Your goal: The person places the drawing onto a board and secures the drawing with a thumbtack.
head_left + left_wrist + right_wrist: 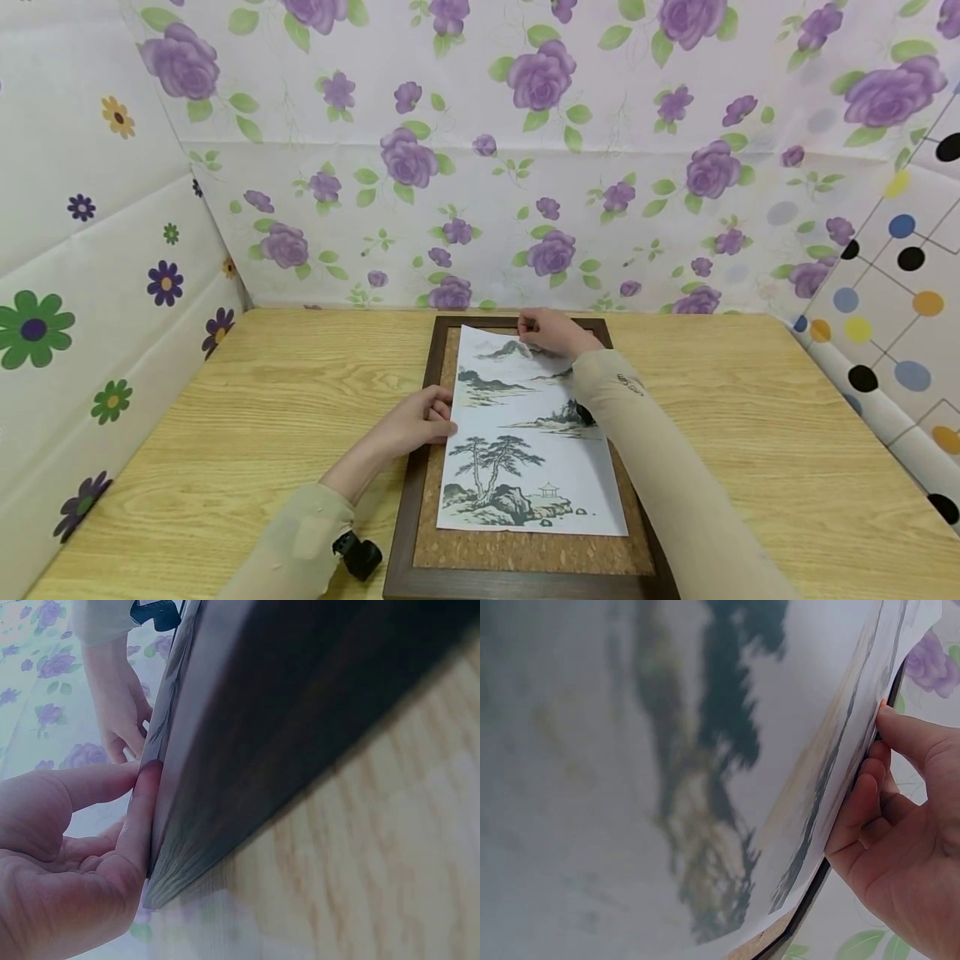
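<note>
A white sheet with an ink landscape (510, 417), printed with mountains, pine trees and a small pavilion, lies over a cork board (532, 554) in a dark brown frame (517, 583). My left hand (420, 421) pinches the sheet's left edge about midway along, between thumb and index finger (142, 825). At the far end my right hand (555, 332) holds the sheet's top edge, its fingers curled and its thumb (911, 735) against the paper. A tiny orange spot (883, 703) shows at that thumb's tip. The right forearm covers part of the sheet's right side.
The frame rests on a light wood table (300, 400), its far end close to a wall covering with purple roses (540, 75). Patterned sheets also hang at the left (45, 225) and right (900, 333). A black wrist camera (358, 556) sits on the left sleeve.
</note>
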`<state>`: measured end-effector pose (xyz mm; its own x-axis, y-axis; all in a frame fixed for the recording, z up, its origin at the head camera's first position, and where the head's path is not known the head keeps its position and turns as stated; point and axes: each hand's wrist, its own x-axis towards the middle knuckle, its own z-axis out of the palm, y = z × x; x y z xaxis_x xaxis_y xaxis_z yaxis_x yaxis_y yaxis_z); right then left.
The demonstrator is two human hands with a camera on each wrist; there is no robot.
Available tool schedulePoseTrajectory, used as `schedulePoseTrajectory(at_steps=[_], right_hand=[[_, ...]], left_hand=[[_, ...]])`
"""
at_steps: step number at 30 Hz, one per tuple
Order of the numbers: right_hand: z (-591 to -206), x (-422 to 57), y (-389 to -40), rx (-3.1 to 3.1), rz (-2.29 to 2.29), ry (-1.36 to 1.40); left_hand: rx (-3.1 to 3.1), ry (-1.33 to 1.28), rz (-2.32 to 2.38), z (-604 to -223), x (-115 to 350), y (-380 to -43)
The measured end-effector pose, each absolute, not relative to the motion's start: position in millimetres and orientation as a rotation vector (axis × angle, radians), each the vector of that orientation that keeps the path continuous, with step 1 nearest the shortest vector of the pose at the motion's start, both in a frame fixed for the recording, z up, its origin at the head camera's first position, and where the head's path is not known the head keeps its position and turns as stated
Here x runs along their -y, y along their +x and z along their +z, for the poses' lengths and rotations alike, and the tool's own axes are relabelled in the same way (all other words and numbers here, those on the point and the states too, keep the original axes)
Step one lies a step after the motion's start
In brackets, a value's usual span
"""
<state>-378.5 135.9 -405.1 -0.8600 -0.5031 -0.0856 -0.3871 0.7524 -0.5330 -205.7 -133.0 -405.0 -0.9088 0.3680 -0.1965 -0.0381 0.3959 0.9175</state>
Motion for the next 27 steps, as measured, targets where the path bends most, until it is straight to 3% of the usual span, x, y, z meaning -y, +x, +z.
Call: schedulePoseTrajectory(at_steps=[15,27], right_hand=[[-403,-142,-373,-2.686,-0.816,-0.671],[-378,-148,-355,-2.651,-0.84,-0.78]], left_hand=[[-2.285,0.227,1.523,-411,130,-208],[-2.298,0.262,1.367,-394,138,-213]])
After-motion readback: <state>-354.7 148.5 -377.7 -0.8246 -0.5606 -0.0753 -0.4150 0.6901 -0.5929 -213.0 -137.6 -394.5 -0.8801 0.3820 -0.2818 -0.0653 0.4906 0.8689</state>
